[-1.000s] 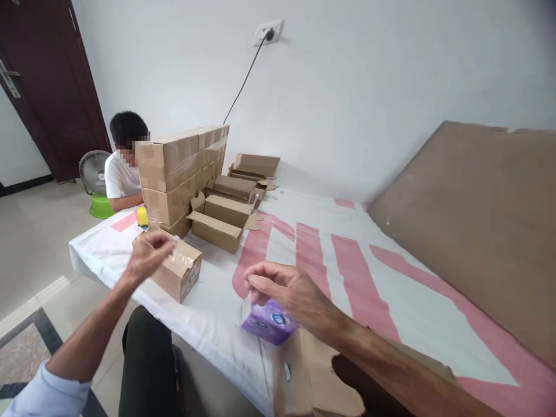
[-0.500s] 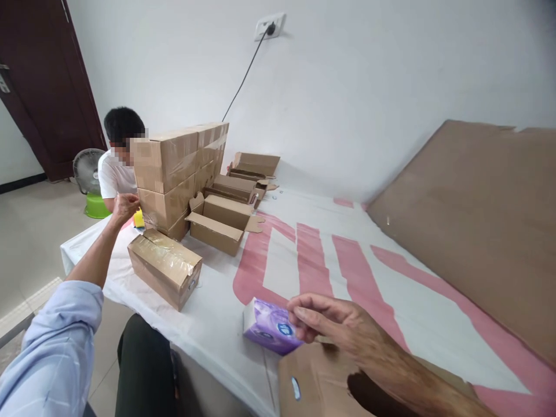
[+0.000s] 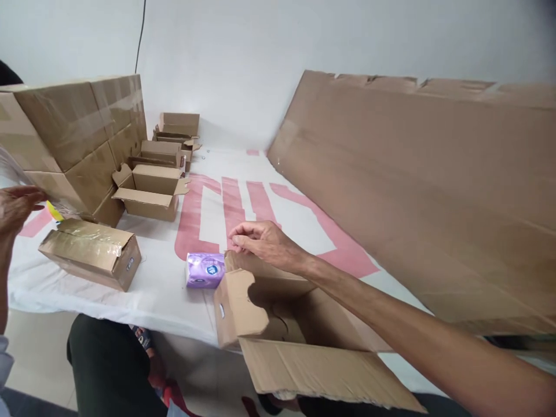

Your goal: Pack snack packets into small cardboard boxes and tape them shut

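On your right stands a large cardboard sheet; farther left, a black cable runs down the pale wall. A pink-and-white table cover spreads before you.

the right grip hangs near an open box with a purple pack beside it.

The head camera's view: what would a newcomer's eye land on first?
Probably the purple tissue pack, the boldest splash of colour, on the pink-and-white cloth just left of the open cardboard box in the foreground. Next might come the huge brown cardboard sheet filling the right side, then the stacked, taped cartons at far left.
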Tool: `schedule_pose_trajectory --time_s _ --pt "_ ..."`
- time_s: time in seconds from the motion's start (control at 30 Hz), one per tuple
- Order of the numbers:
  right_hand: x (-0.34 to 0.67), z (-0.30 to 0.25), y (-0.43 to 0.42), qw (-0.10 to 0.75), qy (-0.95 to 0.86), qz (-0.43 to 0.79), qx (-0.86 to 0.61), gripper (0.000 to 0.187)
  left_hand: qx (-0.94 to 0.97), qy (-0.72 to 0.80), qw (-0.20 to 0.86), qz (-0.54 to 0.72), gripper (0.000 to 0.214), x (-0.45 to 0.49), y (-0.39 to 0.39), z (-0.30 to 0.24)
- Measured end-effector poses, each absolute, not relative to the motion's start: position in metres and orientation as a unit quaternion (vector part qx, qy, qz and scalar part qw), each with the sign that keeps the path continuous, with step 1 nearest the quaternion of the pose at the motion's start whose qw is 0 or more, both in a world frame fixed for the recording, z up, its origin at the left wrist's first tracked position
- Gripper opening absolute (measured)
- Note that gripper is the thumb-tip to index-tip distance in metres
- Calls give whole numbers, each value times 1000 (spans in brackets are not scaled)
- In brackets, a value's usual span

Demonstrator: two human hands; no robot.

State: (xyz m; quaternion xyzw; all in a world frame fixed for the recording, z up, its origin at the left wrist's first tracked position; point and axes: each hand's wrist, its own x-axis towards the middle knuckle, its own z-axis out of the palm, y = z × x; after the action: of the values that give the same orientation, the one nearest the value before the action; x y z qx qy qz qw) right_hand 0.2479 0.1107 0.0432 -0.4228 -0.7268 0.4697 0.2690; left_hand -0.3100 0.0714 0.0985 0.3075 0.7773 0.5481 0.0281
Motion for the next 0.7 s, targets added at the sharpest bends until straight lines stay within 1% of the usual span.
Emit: schedule_pose_trajectory --time_s 0.13,0.2,0.27,0.33,0.4,0.5,0.57,0.63,0.7 --pt "241 38 104 216 -773 431 -413 29 339 756 87 553 25 -303 60 99" --pt "234 35 104 178 -803 408 -397 30 346 757 96 546 24 -305 54 97" --pt "223 34 105 133 -836 372 -380 32 362 749 137 538 24 -311 49 96" --pt "210 35 105 81 -870 321 -365 40 369 744 161 534 27 -316 44 96" --pt "198 38 103 11 -895 276 -351 48 369 741 176 533 30 -318 38 97" --pt "183 43 97 -88 -904 250 -334 48 371 733 199 534 34 -318 30 99" --pt "177 42 94 -126 -901 244 -335 54 368 730 199 541 35 -318 25 100" --pt "174 38 92 -148 -901 227 -337 59 357 729 177 557 34 -319 20 99" --pt "173 32 92 -165 -903 204 -339 57 339 729 140 578 35 -320 15 98"
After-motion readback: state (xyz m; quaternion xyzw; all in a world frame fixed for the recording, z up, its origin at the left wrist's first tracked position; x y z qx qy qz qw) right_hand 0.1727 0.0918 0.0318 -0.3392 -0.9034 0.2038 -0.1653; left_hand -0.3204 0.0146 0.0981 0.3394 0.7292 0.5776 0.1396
